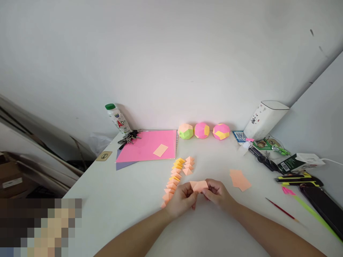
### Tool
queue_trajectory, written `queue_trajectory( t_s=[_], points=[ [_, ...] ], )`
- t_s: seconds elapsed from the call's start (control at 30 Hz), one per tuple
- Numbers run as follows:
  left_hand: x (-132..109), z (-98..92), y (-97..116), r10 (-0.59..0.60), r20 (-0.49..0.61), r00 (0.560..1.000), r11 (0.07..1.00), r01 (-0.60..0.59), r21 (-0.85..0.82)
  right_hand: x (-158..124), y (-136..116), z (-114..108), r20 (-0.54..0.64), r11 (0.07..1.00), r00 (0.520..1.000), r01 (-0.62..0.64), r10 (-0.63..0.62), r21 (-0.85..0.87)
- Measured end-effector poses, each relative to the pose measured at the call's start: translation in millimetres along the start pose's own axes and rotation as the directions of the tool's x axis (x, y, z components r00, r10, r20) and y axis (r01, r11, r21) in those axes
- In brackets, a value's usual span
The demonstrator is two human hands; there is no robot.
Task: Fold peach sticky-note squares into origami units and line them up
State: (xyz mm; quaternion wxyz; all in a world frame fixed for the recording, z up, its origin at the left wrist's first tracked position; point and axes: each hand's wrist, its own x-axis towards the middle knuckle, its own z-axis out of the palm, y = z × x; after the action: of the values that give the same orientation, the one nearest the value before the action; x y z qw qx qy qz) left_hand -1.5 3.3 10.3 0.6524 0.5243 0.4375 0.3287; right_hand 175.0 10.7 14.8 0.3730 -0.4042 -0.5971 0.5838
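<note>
Between my two hands, above the table, is a small folded piece of peach paper (pixel 198 186). My left hand (pixel 183 200) pinches its left end, and my right hand (pixel 217 192) grips the right end with thumb and fingers. Just left of my left hand runs a row of folded paper units (pixel 171 186) in peach and yellow. A shorter row of peach units (pixel 189 166) lies beyond my hands. To the right of my right hand lie peach paper sheets (pixel 239 179), unfolded and overlapping.
Three paper balls (pixel 202 131) stand by the wall. A pink sheet (pixel 150 142) bears a peach slip (pixel 160 150) and keys (pixel 129 138), near a white bottle (pixel 118 119). On the right are a paintbrush (pixel 282 209), utility knives (pixel 300 179), a black case (pixel 323 203) and a white router-like box (pixel 264 119).
</note>
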Motion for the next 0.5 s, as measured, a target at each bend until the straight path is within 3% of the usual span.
queue_trajectory(
  t_s=[0.23,0.37,0.5],
  points=[
    [1.3,-1.2,-4.4,-0.002,-0.008,1.0,0.996,0.001,-0.086,-0.4,-3.3,-0.8,-0.043,0.997,0.999,-0.03,0.033,0.072],
    [-0.3,-0.8,-1.8,0.057,-0.022,0.998,0.988,-0.059,-0.144,0.7,-1.3,-2.4,-0.06,0.995,0.997,-0.039,0.044,0.095],
    [0.4,0.8,-0.5,0.058,-0.04,0.997,0.977,-0.065,-0.201,-0.1,0.6,-2.0,-0.01,0.996,1.0,-0.019,0.02,0.084]
  ],
)
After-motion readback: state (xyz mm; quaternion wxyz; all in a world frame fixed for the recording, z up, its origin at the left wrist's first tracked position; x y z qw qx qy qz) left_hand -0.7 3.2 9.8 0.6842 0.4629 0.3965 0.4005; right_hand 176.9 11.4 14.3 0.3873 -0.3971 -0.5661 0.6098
